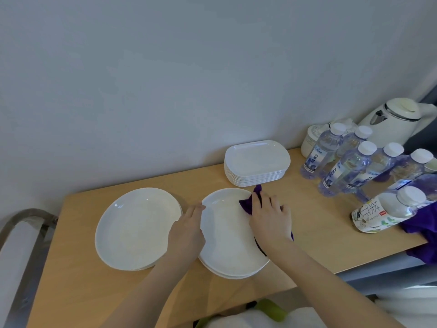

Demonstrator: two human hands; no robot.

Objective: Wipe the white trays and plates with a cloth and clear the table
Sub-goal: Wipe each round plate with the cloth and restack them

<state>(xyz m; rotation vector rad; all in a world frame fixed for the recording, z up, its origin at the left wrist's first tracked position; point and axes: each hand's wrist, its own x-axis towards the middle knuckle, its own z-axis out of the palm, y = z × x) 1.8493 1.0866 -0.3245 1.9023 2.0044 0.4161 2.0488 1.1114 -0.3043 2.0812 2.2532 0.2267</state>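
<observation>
Two stacks of round white plates lie on the wooden table [314, 235]: one stack [137, 229] at the left, another [228, 242] in the middle. My right hand [270, 217] presses a purple cloth [248, 204] flat onto the right side of the middle stack's top plate. My left hand [188, 229] rests with straight fingers on that plate's left rim. Behind them, against the wall, stands a stack of white rectangular trays [256, 163].
Several water bottles [343, 162] crowd the table's right side, with a tea bottle [387, 213] lying on another purple cloth [421, 235]. A white kettle [395, 120] and a small jar [312, 139] stand at the back right. A chair frame [23, 233] sits to the left.
</observation>
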